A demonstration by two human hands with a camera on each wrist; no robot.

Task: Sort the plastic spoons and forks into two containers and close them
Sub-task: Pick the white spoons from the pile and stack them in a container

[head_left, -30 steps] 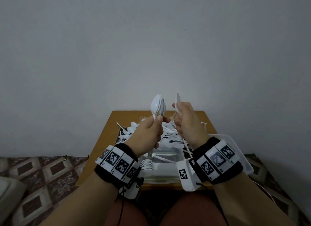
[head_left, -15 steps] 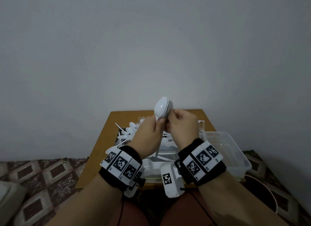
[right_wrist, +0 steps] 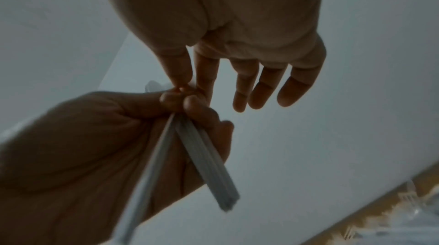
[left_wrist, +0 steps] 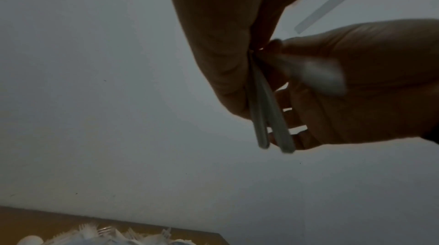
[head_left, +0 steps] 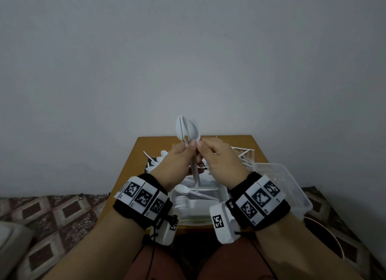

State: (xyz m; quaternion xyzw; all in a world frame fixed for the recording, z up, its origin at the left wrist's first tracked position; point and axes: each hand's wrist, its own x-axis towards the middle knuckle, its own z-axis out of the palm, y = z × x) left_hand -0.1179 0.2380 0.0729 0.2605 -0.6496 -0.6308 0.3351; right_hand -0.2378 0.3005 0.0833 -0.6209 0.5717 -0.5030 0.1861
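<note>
Left hand (head_left: pixel 177 165) grips upright spoons (head_left: pixel 188 129) (bowls up); right hand (head_left: pixel 221 160) pinches their necks, other fingers loose.

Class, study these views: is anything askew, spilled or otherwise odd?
Only mildly. The spoons held up by the left hand and right hand are fanned, bowls not nested. Loose cutlery lies scattered on the table. No damage shows.

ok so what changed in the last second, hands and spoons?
The right hand carried its single spoon across to the bundle of spoons in the left hand; both hands now pinch the bundle at the necks, bowls up. The containers, the table and the pile of cutlery stayed put.
</note>
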